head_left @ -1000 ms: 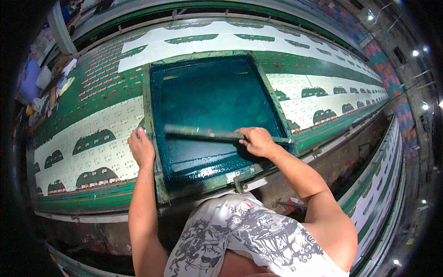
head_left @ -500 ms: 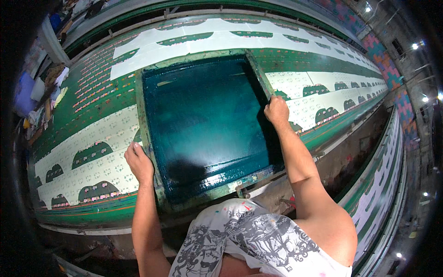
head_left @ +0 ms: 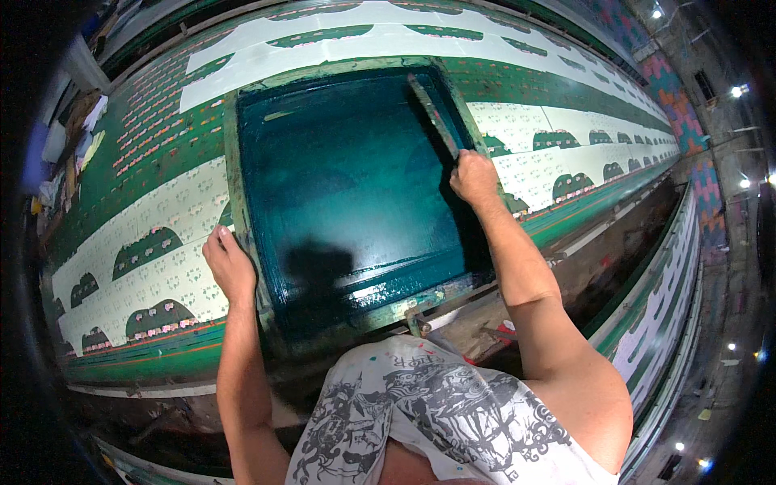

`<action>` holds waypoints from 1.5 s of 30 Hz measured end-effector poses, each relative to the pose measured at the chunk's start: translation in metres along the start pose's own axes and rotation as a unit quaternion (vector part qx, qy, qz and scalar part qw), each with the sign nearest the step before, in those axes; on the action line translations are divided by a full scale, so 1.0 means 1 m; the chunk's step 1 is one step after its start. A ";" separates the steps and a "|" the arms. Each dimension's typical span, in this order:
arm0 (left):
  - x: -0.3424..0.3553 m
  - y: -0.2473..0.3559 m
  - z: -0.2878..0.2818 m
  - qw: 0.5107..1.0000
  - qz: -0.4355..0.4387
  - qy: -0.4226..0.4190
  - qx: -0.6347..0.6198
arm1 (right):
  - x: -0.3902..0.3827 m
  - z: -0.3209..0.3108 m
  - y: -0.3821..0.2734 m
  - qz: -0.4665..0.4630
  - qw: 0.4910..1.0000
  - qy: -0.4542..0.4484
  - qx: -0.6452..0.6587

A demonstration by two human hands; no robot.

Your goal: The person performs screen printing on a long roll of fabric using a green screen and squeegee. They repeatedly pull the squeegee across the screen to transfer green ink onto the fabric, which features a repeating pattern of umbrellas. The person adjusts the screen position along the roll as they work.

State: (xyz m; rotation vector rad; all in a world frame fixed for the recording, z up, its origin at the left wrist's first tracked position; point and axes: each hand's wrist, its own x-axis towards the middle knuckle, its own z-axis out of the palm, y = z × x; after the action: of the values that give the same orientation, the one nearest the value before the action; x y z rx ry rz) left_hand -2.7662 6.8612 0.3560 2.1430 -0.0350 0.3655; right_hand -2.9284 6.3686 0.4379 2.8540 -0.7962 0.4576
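Observation:
A large screen-printing frame with a greenish, stained border lies on the long table, its mesh covered in wet dark teal ink. My right hand is closed around the near end of a long, thin, ink-stained squeegee. The bar stands inside the frame close to its right side and slants away toward the far right corner. My left hand is beside the frame's left side, over pale printed fabric. Its fingers are loosely bent and partly apart, with nothing visible in them; whether it touches the frame I cannot tell.
Pale fabric pieces with small prints lie left and right of the frame, and white pieces lie beyond it. Dark green scalloped gaps show between them. A metal bracket sits at the frame's near edge. Another fabric-covered table runs along the right.
The squeegee has shifted inward from the frame's right side and now shows clearly, with my right hand moved slightly left and up. The whole view has shifted a little; my left hand stays beside the frame.

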 end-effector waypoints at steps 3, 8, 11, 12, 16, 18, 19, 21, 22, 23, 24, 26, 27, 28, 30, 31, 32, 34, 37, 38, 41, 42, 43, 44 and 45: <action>0.000 0.003 0.000 1.000 0.003 0.005 -0.001 | -0.010 -0.009 -0.022 -0.069 0.997 -0.014 0.025; 0.004 -0.004 0.003 0.999 0.014 0.040 -0.025 | -0.045 -0.031 -0.069 -0.211 0.970 -0.031 0.118; 0.007 -0.012 0.005 0.997 0.021 0.060 -0.040 | -0.076 -0.043 -0.088 -0.281 0.946 -0.053 0.151; 0.008 -0.015 0.005 0.996 0.021 0.069 -0.044 | -0.087 -0.048 -0.088 -0.302 0.937 -0.066 0.163; 0.009 -0.019 0.005 0.994 0.019 0.086 -0.062 | -0.131 -0.062 -0.085 -0.324 0.927 -0.114 0.149; 0.009 -0.017 0.004 0.994 0.020 0.089 -0.059 | -0.153 -0.068 -0.080 -0.338 0.920 -0.137 0.145; 0.010 -0.016 0.004 0.995 0.013 0.088 -0.051 | -0.164 -0.070 -0.078 -0.346 0.916 -0.130 0.157; 0.008 -0.014 0.004 0.995 0.020 0.089 -0.044 | -0.179 -0.071 -0.074 -0.359 0.911 -0.123 0.162; 0.008 -0.014 0.004 0.994 0.024 0.096 -0.047 | -0.183 -0.071 -0.072 -0.364 0.909 -0.114 0.168; 0.008 -0.013 0.005 0.994 0.016 0.096 -0.044 | -0.186 -0.070 -0.071 -0.372 0.905 -0.102 0.177; 0.008 -0.013 0.005 0.996 0.014 0.082 -0.016 | -0.189 -0.069 -0.069 -0.386 0.898 -0.084 0.193; 0.008 -0.014 0.004 0.997 0.015 0.066 0.030 | -0.191 -0.068 -0.064 -0.402 0.895 -0.089 0.172; 0.009 -0.014 0.003 0.997 0.006 0.041 0.068 | -0.195 -0.068 -0.061 -0.409 0.890 -0.090 0.181; 0.010 -0.013 0.002 0.995 -0.009 0.023 0.100 | -0.198 -0.068 -0.058 -0.417 0.884 -0.090 0.189; 0.010 -0.009 0.001 0.988 -0.022 0.006 0.151 | -0.205 -0.065 -0.056 -0.418 0.886 -0.068 0.188; 0.010 -0.007 0.000 0.985 -0.019 0.006 0.171 | -0.205 -0.063 -0.053 -0.430 0.878 -0.061 0.200; 0.008 -0.003 0.000 0.982 -0.015 0.004 0.191 | -0.204 -0.060 -0.049 -0.438 0.872 -0.057 0.212; 0.005 0.007 0.000 0.971 -0.048 0.002 0.233 | -0.197 -0.057 -0.029 -0.468 0.826 -0.078 0.304; 0.001 0.022 0.006 0.943 -0.122 -0.006 0.309 | -0.172 -0.053 0.024 -0.457 0.797 -0.086 0.386; 0.002 0.026 0.006 0.934 -0.147 0.001 0.326 | -0.159 -0.050 0.046 -0.453 0.800 -0.042 0.392; 0.004 0.030 0.007 0.912 -0.174 0.008 0.372 | -0.107 -0.037 0.119 -0.367 0.848 0.094 0.371; 0.004 0.029 0.008 0.914 -0.166 0.011 0.371 | -0.096 -0.032 0.140 -0.316 0.879 0.072 0.349; 0.005 0.029 0.007 0.915 -0.162 0.018 0.369 | -0.088 -0.025 0.155 -0.272 0.892 0.071 0.354; 0.005 0.028 0.007 0.915 -0.159 0.033 0.369 | -0.080 -0.015 0.167 -0.226 0.905 0.066 0.355; 0.005 0.027 0.006 0.918 -0.150 0.031 0.366 | -0.074 -0.004 0.174 -0.203 0.896 0.055 0.391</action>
State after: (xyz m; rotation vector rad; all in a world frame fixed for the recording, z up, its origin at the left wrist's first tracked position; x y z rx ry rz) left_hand -2.7644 6.8416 0.3765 2.8145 0.5432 0.2889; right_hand -3.0808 6.2573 0.4272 3.5162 0.0718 1.0552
